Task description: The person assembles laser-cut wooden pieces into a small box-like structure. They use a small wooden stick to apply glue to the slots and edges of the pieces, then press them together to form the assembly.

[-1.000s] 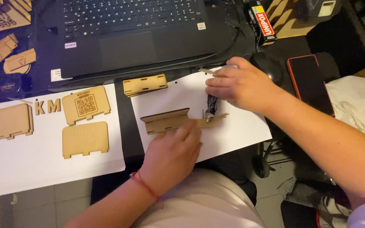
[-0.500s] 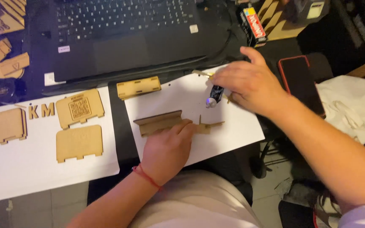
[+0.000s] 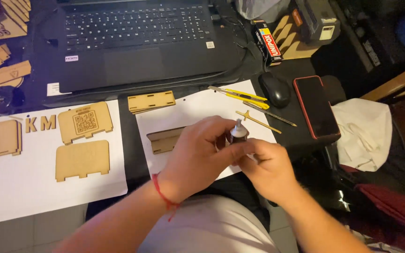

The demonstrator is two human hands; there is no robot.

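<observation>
Both my hands meet over the right white sheet (image 3: pixel 198 105). My left hand (image 3: pixel 195 152) and my right hand (image 3: pixel 263 164) together hold a small dark glue tube (image 3: pixel 236 133) with a pale nozzle pointing up. Just left of my left hand lies a folded wooden piece (image 3: pixel 162 140) on the sheet, partly hidden by my fingers. A thin wooden stick (image 3: pixel 258 122) lies beyond my hands, near a yellow utility knife (image 3: pixel 239 95).
A black laptop (image 3: pixel 137 42) fills the back. Flat wooden panels (image 3: pixel 84 122) and wooden letters (image 3: pixel 41 123) lie on the left white sheet. A stacked wooden part (image 3: pixel 151 101), black mouse (image 3: pixel 276 89), red-edged phone (image 3: pixel 316 107) and glue box (image 3: pixel 267 42) are around.
My right hand drew back from the far side of the sheet toward me with the tube. My left hand lifted off the wooden piece and joined it on the tube.
</observation>
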